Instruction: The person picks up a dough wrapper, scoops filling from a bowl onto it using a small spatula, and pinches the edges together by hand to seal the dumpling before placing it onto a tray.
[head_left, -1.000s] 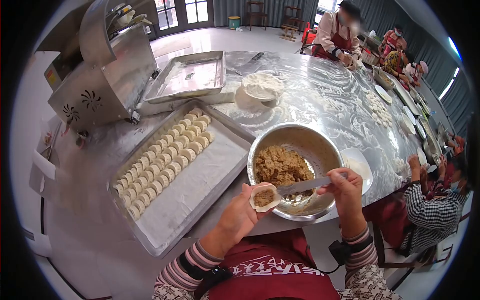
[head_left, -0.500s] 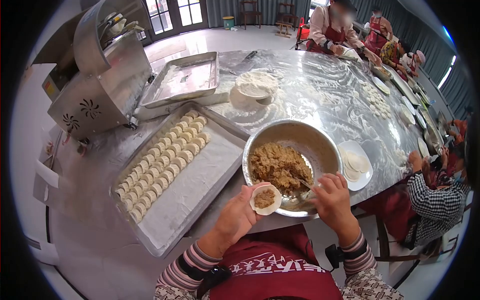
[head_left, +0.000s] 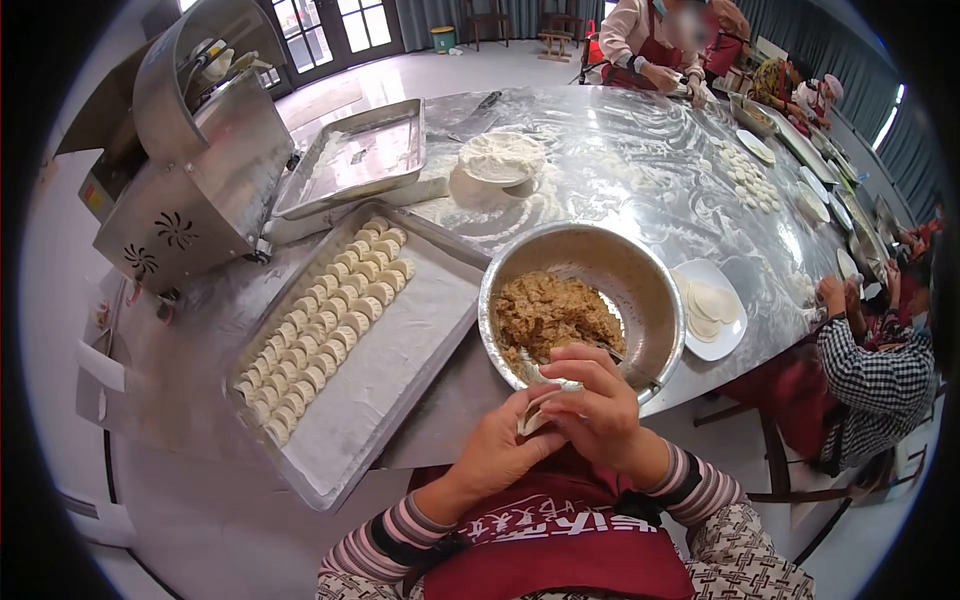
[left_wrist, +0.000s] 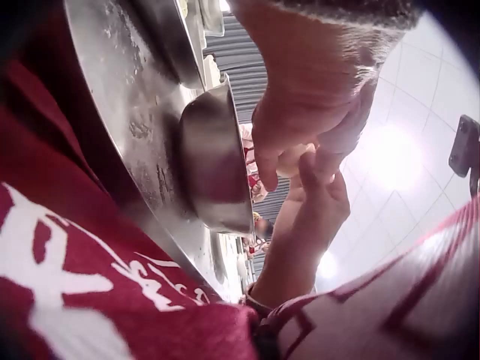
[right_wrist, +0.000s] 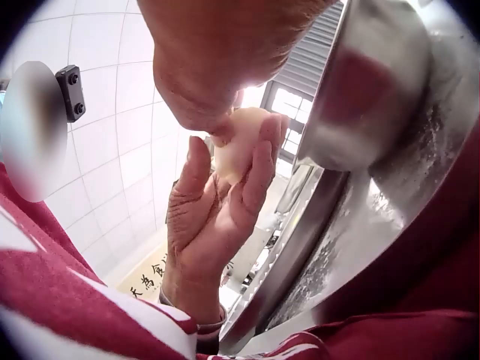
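Observation:
A folded dumpling [head_left: 537, 412] sits between my hands, close over the near rim of the steel bowl [head_left: 652, 290]. My left hand [head_left: 492, 452] grips it from the left. On its other side, my right hand [head_left: 602, 412] pinches the wrapper edge, fingers bent over the top. Seen from the right wrist, the pale dumpling [right_wrist: 241, 142] stands between the left thumb and fingers, with right fingertips against it. Brown filling [head_left: 556, 315] heaps up in the bowl. A metal spreader [head_left: 611, 351] leans in the filling, partly hidden behind my right hand.
Left of the bowl, rows of finished dumplings [head_left: 330, 320] line a paper-covered tray [head_left: 395, 360]. Round wrappers [head_left: 712, 303] lie on a white plate [head_left: 728, 342] to the right. Behind are a flour bowl [head_left: 502, 158], another tray [head_left: 350, 150] and a steel machine [head_left: 185, 190]. People work around the table.
My right hand has let go of the spreader, leaving it in the bowl, and moved left to the wrapper. The open, filled wrapper is now folded over between both hands.

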